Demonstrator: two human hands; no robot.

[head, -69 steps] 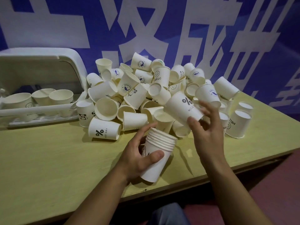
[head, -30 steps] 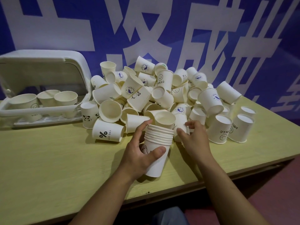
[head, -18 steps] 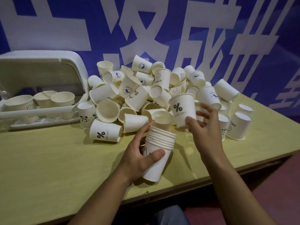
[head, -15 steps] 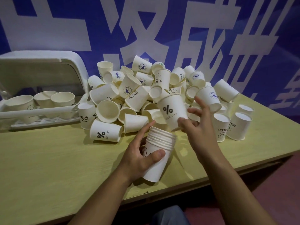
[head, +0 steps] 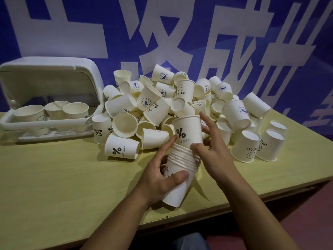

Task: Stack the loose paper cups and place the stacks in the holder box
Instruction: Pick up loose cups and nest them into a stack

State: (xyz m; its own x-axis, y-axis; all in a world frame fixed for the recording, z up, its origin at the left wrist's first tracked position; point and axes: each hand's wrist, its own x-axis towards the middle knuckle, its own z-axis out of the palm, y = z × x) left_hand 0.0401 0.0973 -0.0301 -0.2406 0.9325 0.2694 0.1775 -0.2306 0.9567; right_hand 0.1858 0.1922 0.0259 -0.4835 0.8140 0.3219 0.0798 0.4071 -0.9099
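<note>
Blue lettered wall (head: 54,24) backs your yellow counter (head: 54,186). Above it, your left hand (head: 158,179) wraps around the nested cup stack (head: 180,177), held tilted. Your right hand (head: 210,150) pinches a "%" cup (head: 188,131) seated partway in the stack's top. Behind lies the loose cup pile (head: 162,105); far left, the holder box (head: 48,98) holds three cups.

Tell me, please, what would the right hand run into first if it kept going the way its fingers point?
Probably the percent-sign cup that the right hand already holds; past it, the loose cup pile, though depth is unclear.
</note>
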